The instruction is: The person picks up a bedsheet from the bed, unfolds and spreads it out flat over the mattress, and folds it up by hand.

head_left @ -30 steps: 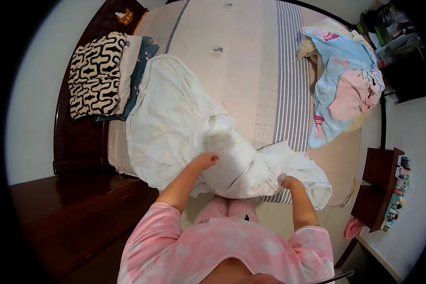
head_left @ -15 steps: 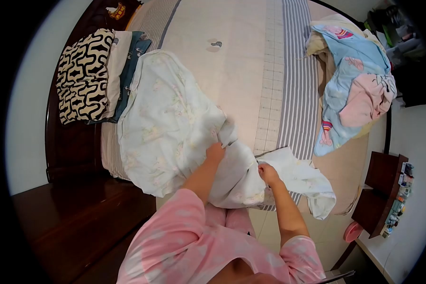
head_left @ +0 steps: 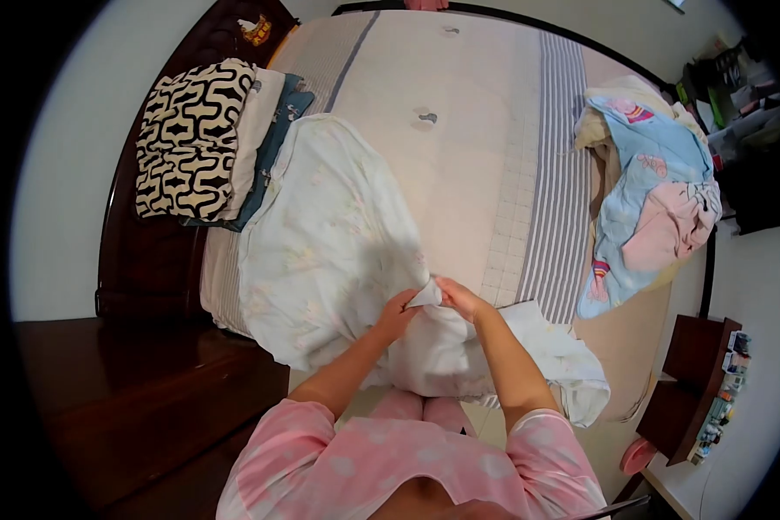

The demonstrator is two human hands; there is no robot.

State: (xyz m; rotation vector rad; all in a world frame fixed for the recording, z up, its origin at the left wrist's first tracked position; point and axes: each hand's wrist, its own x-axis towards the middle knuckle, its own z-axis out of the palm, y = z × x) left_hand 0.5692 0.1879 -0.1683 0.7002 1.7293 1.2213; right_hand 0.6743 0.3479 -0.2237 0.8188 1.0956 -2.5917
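In the head view, a raised fold of the cover (head_left: 329,225) is pinched by the fingers of both the left hand (head_left: 396,315) and the right hand (head_left: 461,299). The cover is spread, rumpled, along the near side of the bed (head_left: 468,208). An edge seems to be being sorted; for the next move, a secure grip on it is probably called for. The bed is flanked by pillows (head_left: 191,143) near the headboard (head_left: 123,260) and clothes (head_left: 620,208) opposite; a shelf (head_left: 686,373) is seen beyond.
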